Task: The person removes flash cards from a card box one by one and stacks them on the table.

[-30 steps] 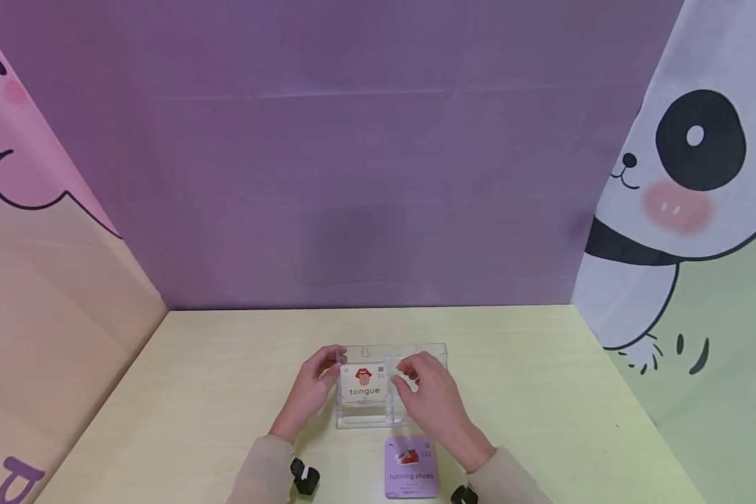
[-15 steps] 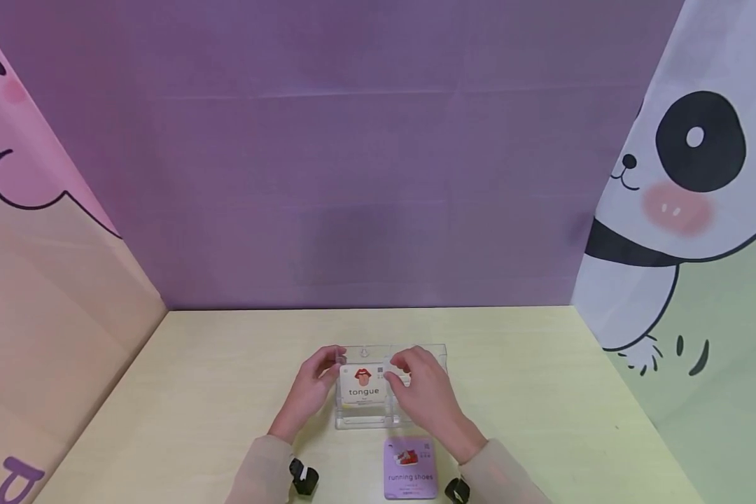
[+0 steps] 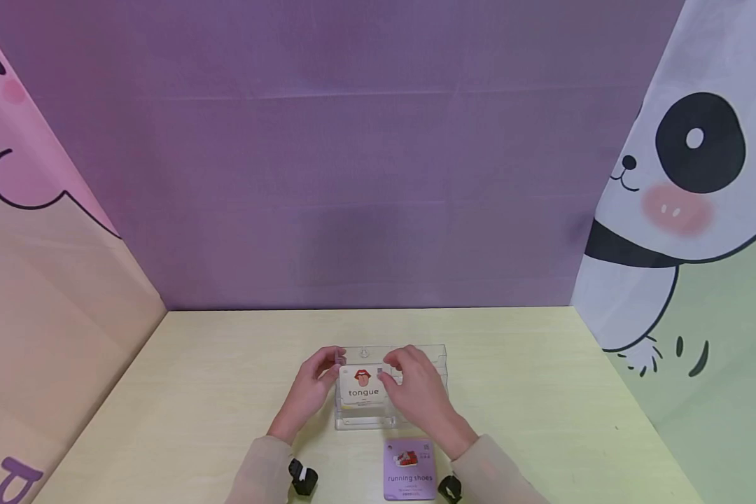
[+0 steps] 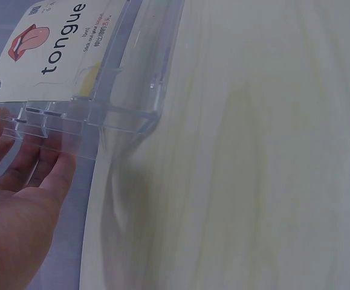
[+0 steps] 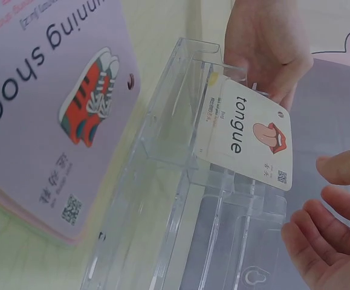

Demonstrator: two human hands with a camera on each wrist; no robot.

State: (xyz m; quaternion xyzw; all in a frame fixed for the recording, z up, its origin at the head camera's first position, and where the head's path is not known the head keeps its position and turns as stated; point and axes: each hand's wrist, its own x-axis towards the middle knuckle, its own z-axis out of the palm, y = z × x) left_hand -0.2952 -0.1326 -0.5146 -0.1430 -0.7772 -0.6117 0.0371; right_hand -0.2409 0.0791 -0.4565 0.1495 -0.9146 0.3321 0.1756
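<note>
A clear plastic card rack (image 3: 364,423) stands on the table in the head view. In its left compartment leans a white "tongue" flash card (image 3: 362,393), with a yellowish edge showing below it. My left hand (image 3: 310,386) grips the rack's left side, the thumb in front and the fingers seen through the plastic behind in the left wrist view. Beside the card's upper right corner is my right hand (image 3: 421,393), fingers loosely bent and holding nothing. In the right wrist view its thumb (image 5: 344,167) is close to the card but apart from it.
A thick stack of purple "running shoes" cards (image 3: 409,476) lies in front of the rack. Black wrist devices (image 3: 303,479) sit at both cuffs. A purple backdrop (image 3: 378,175) rises behind the pale wooden table (image 3: 227,364), with printed panels at both sides.
My right hand has moved left, from the rack's right half to the edge of the "tongue" card. The left hand keeps its grip on the rack.
</note>
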